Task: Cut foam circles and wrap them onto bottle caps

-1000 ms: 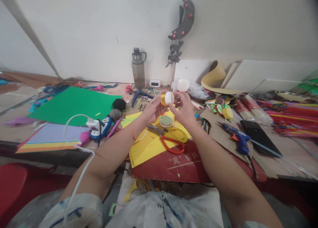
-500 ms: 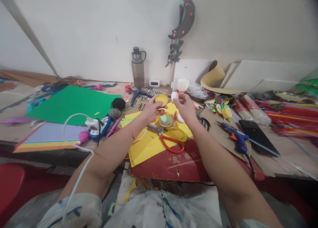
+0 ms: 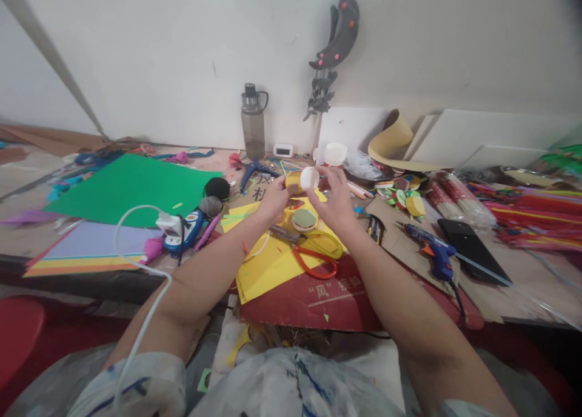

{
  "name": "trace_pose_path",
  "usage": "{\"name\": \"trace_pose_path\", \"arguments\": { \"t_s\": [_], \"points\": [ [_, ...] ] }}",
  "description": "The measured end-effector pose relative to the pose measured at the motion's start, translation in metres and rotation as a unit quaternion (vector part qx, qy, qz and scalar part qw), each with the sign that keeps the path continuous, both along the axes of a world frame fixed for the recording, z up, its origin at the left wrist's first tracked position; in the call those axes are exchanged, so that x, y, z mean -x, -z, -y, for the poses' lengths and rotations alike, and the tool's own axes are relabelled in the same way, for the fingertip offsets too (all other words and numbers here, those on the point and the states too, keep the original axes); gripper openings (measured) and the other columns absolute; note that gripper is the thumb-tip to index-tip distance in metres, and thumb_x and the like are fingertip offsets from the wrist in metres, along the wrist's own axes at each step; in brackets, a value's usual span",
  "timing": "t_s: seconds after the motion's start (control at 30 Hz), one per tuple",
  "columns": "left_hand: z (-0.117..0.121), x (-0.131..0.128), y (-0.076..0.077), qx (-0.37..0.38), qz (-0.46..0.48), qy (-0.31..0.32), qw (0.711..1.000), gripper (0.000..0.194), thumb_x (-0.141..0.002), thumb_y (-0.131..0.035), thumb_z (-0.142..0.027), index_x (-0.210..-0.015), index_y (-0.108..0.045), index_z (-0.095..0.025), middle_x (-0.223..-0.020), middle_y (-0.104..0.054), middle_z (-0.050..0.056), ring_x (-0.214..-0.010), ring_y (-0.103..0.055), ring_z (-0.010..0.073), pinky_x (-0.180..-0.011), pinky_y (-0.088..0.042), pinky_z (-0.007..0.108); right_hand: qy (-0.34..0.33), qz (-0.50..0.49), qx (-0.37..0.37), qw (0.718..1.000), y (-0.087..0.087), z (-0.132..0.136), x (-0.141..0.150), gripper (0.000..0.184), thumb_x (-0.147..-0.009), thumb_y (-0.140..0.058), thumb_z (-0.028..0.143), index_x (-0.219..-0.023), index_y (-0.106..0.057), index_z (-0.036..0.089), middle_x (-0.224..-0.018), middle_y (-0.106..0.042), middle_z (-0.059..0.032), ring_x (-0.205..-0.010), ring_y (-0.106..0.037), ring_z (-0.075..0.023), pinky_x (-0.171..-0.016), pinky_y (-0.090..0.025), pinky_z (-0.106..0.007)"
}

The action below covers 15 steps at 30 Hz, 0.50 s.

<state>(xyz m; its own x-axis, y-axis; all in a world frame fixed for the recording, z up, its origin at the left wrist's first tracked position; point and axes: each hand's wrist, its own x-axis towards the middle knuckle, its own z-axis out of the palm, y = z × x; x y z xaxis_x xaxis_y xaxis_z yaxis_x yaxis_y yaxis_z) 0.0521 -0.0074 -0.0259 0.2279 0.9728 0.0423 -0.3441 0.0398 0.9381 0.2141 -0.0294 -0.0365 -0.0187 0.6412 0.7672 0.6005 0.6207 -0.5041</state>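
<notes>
My left hand [image 3: 274, 201] is closed on a small round yellow piece [image 3: 292, 179], like a shallow lid or cup. Between the fingers of my right hand [image 3: 336, 197] is a small white round cap [image 3: 310, 178], tilted so its open side shows. Cap and yellow piece are side by side; whether they touch, I cannot tell. Below the hands, a round piece with a green top [image 3: 304, 219] lies on yellow paper sheets [image 3: 257, 277]. Scissors with red and yellow handles [image 3: 313, 273] rest on the same sheets.
A glue gun [image 3: 439, 256] and a black phone [image 3: 473, 250] lie at the right. Green paper [image 3: 140, 190] and a white cable [image 3: 152, 320] are at the left. A grey bottle [image 3: 253, 126] stands against the wall, near a white cup [image 3: 335, 154].
My right hand has turned the white cap and brought it leftward, up against or in front of the yellow piece. The yellow piece has tilted in my left hand.
</notes>
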Motion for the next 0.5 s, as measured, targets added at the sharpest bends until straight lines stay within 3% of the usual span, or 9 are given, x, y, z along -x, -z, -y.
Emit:
{"name": "trace_pose_path", "arguments": {
  "t_s": [0.1,0.3,0.5],
  "points": [
    [0.0020,-0.0022,0.0001,-0.004,0.018,0.031,0.999,0.034,-0.076,-0.083,-0.021,-0.106,-0.068,-0.018,-0.097,-0.077,0.004,-0.072,-0.075,0.0151,-0.067,-0.057,0.026,-0.012,0.027,-0.013,0.999,-0.0002,0.0041,0.0040,0.048,-0.088,-0.069,0.033,-0.134,-0.060,0.021,-0.124,-0.062,-0.0156,-0.096,-0.064,-0.0265,-0.088,-0.060,-0.048],
    [0.0011,-0.0033,0.0005,0.001,0.089,0.085,0.992,0.036,-0.080,-0.069,-0.022,-0.115,-0.068,-0.018,-0.103,-0.080,0.008,-0.092,-0.078,0.0223,-0.081,-0.059,0.032,0.011,0.038,0.006,0.999,0.0041,-0.0010,0.0004,0.048,-0.089,-0.069,0.033,-0.135,-0.059,0.022,-0.128,-0.060,-0.0166,-0.112,-0.064,-0.0305,-0.092,-0.060,-0.051],
    [-0.0016,-0.0022,0.0037,-0.018,0.087,0.100,0.991,0.040,-0.084,-0.067,-0.031,-0.122,-0.066,-0.018,-0.099,-0.079,0.007,-0.093,-0.078,0.0238,-0.077,-0.058,0.031,0.014,0.037,0.003,0.999,0.0055,-0.0015,0.0009,0.048,-0.089,-0.068,0.031,-0.135,-0.059,0.020,-0.129,-0.059,-0.0178,-0.114,-0.064,-0.0309,-0.090,-0.061,-0.050]
  ]
}}
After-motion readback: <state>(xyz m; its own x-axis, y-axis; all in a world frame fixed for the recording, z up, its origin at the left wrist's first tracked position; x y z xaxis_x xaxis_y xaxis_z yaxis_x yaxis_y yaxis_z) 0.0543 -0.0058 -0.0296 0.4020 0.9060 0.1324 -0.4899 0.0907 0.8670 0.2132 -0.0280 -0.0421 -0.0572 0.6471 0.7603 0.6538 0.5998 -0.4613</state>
